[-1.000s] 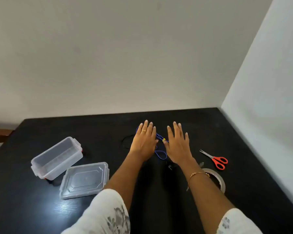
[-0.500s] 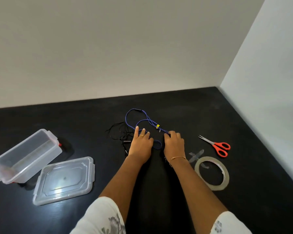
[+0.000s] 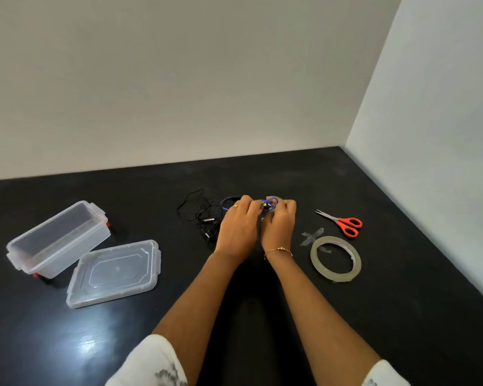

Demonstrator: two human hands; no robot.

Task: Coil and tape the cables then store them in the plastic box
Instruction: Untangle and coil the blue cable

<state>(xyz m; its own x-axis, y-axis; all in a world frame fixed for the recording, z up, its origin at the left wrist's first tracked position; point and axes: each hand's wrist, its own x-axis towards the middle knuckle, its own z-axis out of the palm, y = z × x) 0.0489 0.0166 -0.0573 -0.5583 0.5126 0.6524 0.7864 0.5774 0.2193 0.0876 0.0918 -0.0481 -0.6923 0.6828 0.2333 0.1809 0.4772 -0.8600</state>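
Note:
A blue cable [image 3: 272,201] is bunched into small loops at the middle of the black table [image 3: 402,316]. My left hand [image 3: 239,227] and my right hand [image 3: 280,222] both grip it with curled fingers, side by side. A thin black cable [image 3: 198,211] lies loose just left of my left hand. The clear plastic box [image 3: 57,238] stands open at the left, its lid [image 3: 115,273] lying beside it. A roll of clear tape [image 3: 335,259] lies right of my right wrist, with cut tape strips [image 3: 313,235] stuck to the table above it.
Red-handled scissors [image 3: 343,222] lie at the right, beyond the tape roll. Walls close the table at the back and on the right side.
The blue cable, spread in long loops half a second ago, is now gathered into a small bunch. Both hands went from lying flat on it to gripping it.

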